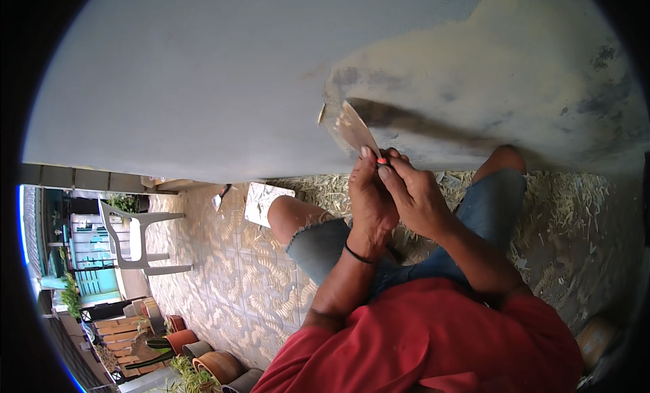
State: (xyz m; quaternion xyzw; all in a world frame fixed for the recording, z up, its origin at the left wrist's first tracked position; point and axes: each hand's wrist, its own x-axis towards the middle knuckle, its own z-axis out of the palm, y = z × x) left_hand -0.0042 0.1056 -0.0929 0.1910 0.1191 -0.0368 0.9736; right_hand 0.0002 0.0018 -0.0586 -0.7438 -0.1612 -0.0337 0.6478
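Note:
My left hand (369, 193) and my right hand (414, 193) are wrapped together round the handle of a wide putty knife (357, 127), whose pale, residue-marked blade points up and to the left. The handle is mostly hidden, with a bit of red showing between my thumbs. The blade is in front of the wall (203, 68), near the ragged edge of a mottled cream patch (440, 68) in the grey paint; contact cannot be told. A small loose flake (321, 113) shows just left of the blade tip.
A second scraper (219, 198) lies on the tiled floor beside a white square board (259, 202). Pale shavings (569, 190) litter the wall's foot around my bent knees. A plastic chair (135, 234) stands at the left, with several potted plants (183, 341) at the lower left.

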